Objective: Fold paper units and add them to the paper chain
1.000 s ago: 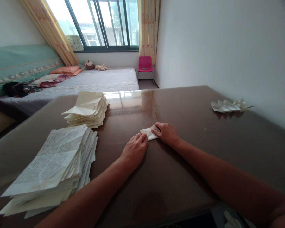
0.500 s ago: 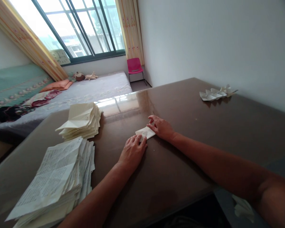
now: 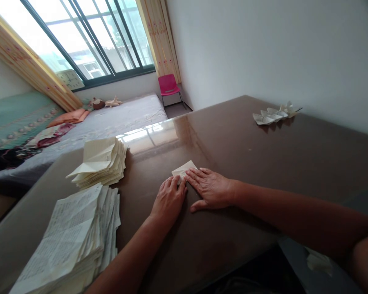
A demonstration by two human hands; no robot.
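A small folded piece of paper (image 3: 184, 167) lies flat on the brown table in front of me. My left hand (image 3: 169, 197) rests at its near left edge, fingertips on the paper and palm down. Flat across the paper's right part lies my right hand (image 3: 213, 188), its fingers stretched out and its thumb apart on the table. The fingers of both hands cover the paper's near side.
A stack of handwritten sheets (image 3: 70, 232) and a stack of yellowish paper (image 3: 102, 161) stand on the table (image 3: 221, 139) at left. Folded paper pieces (image 3: 271, 116) sit in a row at the far right. Beyond are a bed (image 3: 135, 110) and a pink chair (image 3: 168, 85).
My right hand has come down from the paper's far right corner and now lies flat over its right side. My left hand stays at the near left edge. The view has shifted slightly.
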